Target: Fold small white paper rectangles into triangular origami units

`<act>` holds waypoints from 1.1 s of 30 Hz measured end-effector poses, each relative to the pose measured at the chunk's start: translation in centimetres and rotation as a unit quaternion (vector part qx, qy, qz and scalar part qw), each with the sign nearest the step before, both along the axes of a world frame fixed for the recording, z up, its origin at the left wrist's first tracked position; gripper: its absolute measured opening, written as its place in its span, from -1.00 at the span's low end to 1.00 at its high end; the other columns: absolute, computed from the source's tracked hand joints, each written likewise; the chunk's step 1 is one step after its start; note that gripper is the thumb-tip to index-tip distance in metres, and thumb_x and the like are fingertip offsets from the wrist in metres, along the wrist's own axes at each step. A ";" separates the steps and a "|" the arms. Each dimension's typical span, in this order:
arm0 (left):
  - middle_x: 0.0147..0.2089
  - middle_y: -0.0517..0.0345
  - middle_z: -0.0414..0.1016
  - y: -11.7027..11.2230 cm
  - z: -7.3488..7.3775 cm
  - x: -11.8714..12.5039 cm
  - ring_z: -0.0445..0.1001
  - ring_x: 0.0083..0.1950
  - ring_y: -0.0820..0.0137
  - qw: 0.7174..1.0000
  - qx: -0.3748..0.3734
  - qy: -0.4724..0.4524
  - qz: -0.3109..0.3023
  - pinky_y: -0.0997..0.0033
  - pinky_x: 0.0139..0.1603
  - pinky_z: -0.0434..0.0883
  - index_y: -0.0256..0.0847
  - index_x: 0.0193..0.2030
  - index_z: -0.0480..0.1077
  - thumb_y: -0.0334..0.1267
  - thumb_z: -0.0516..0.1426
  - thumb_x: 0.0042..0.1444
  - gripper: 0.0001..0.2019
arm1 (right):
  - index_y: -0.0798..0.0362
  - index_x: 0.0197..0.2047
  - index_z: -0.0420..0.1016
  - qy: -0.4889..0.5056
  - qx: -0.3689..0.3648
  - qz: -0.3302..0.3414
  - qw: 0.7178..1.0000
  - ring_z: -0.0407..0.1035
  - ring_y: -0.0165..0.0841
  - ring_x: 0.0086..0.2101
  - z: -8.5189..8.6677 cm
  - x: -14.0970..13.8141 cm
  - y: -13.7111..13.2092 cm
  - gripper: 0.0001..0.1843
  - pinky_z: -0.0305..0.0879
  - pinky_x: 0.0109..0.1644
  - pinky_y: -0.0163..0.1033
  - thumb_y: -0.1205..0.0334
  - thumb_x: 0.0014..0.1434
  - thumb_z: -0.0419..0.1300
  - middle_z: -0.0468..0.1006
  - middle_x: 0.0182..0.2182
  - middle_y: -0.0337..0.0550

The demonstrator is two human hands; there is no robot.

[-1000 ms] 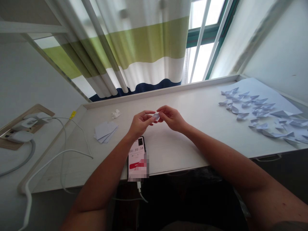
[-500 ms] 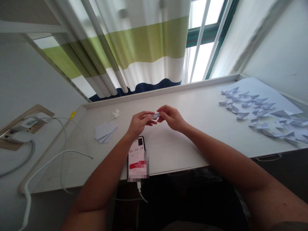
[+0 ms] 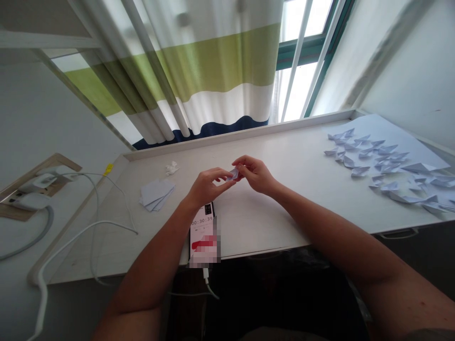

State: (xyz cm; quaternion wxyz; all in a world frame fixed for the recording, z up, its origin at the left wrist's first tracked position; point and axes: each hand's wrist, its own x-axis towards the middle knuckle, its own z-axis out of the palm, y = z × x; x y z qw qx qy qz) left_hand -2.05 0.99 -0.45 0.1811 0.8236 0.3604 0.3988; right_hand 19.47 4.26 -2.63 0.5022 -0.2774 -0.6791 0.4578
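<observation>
Between my two hands, above the middle of the white desk, is a small piece of folded white paper. My left hand pinches its left side, thumb below and fingers above. At its right side the fingertips of my right hand are closed on it. Fingers cover part of the paper, so its exact shape is hard to make out. A stack of white paper sheets lies to the left of my left hand. Many folded paper boats stand in rows at the far right.
A phone showing a running timer lies under my left forearm, with a white cable plugged in. Crumpled paper sits near the back left. Loose white cables run from the wall socket. Behind the desk hangs a striped curtain.
My left thumb and fingers have shifted their hold on the folded paper, which is now tilted and shows more of its surface. My right hand has barely moved.
</observation>
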 end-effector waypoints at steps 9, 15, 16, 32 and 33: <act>-0.08 -0.03 0.74 0.2 -0.3 0.0 0.68 -0.18 0.30 0.999 0.040 0.025 -0.001 0.30 -0.17 0.61 -0.18 -0.08 0.68 -0.12 0.27 0.40 -0.80 | 0.04 -0.09 0.51 0.000 -0.010 0.009 1.000 0.62 -0.32 -0.39 -0.1 -0.1 -0.1 -0.79 0.59 -0.25 -0.18 0.07 0.39 0.26 0.66 -0.41 -0.22; -0.12 -0.03 0.75 0.1 -0.1 0.2 0.68 -0.15 0.26 0.999 0.011 0.032 0.014 0.24 -0.10 0.61 -0.18 -0.11 0.69 -0.07 0.30 0.35 -0.77 | 0.03 -0.09 0.51 -0.019 -0.001 0.007 1.000 0.61 -0.33 -0.38 -0.2 -0.1 -0.2 -0.80 0.60 -0.24 -0.18 0.08 0.40 0.26 0.67 -0.39 -0.21; -0.12 -0.01 0.75 0.0 -0.1 0.3 0.68 -0.16 0.27 1.000 -0.007 0.016 0.016 0.25 -0.10 0.61 -0.17 -0.11 0.69 -0.06 0.30 0.35 -0.77 | 0.03 -0.09 0.51 -0.022 0.001 0.007 1.000 0.61 -0.33 -0.37 -0.1 -0.1 -0.2 -0.80 0.60 -0.24 -0.18 0.07 0.40 0.26 0.67 -0.38 -0.21; -0.17 0.09 0.78 -0.7 0.5 0.9 0.72 -0.16 0.21 0.991 -0.074 0.077 0.078 0.14 0.00 0.65 -0.12 -0.13 0.69 -0.15 0.28 0.30 -0.84 | 0.04 -0.12 0.52 -0.088 0.045 0.024 0.995 0.59 -0.35 -0.41 0.0 -0.2 -0.9 -0.77 0.55 -0.26 -0.18 0.03 0.40 0.28 0.66 -0.39 -0.20; -0.17 0.08 0.78 -0.7 0.4 1.0 0.72 -0.17 0.20 0.991 -0.067 0.078 0.087 0.13 -0.03 0.66 -0.13 -0.14 0.69 -0.14 0.28 0.30 -0.83 | 0.04 -0.12 0.53 -0.084 0.041 0.023 0.995 0.59 -0.34 -0.41 0.1 -0.2 -1.0 -0.73 0.55 -0.27 -0.18 -0.01 0.39 0.31 0.65 -0.39 -0.20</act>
